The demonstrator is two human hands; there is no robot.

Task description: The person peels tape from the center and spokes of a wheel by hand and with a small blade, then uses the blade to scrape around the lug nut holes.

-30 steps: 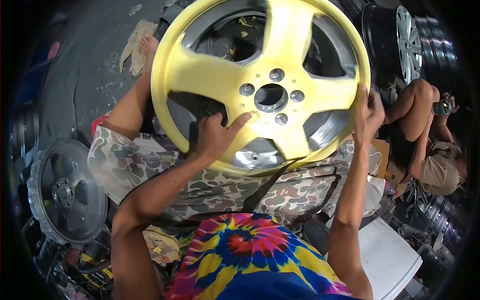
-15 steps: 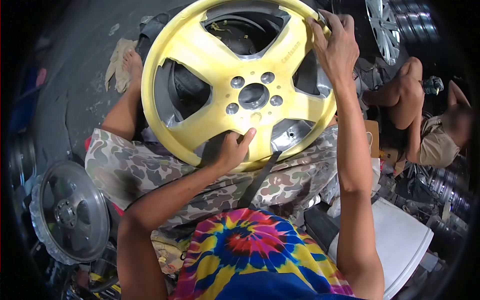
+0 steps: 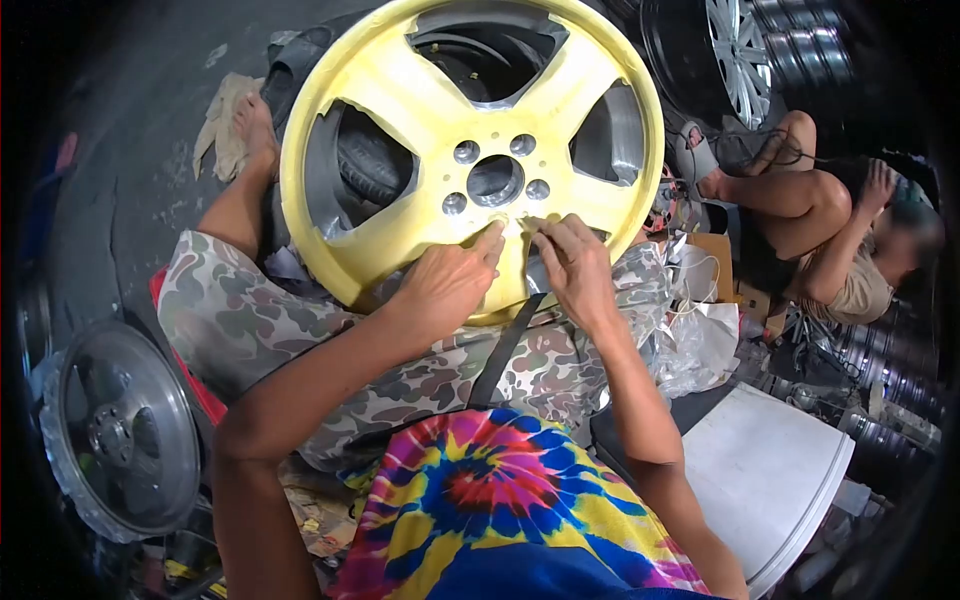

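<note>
A large five-spoke wheel rim (image 3: pixel 370 215), coated pale yellow with grey bare edges around its openings, leans over my lap. My left hand (image 3: pixel 450 280) lies on the lower spoke, its outstretched fingers reaching just below the centre hole, with nothing visible held. Close on its right, my right hand (image 3: pixel 578 270) has its thumb and fingers pinched together at the same spoke, near the hub. Whatever is in that pinch is too small to make out. A dark strap (image 3: pixel 508 350) hangs from the rim's lower edge across my camouflage trousers (image 3: pixel 260 330).
A grey wheel disc (image 3: pixel 130 430) with a ragged plastic edge stands at the left. On the right are a white panel (image 3: pixel 765 480), a cardboard box (image 3: pixel 712 262) and crumpled clear plastic (image 3: pixel 690 350). Another person (image 3: pixel 840 230) sits beyond, by stacked rims (image 3: pixel 800 45).
My right hand has come down from the rim's upper right edge to the lower spoke. My left hand has turned over and moved up toward the hub. The other person's legs and arm have shifted.
</note>
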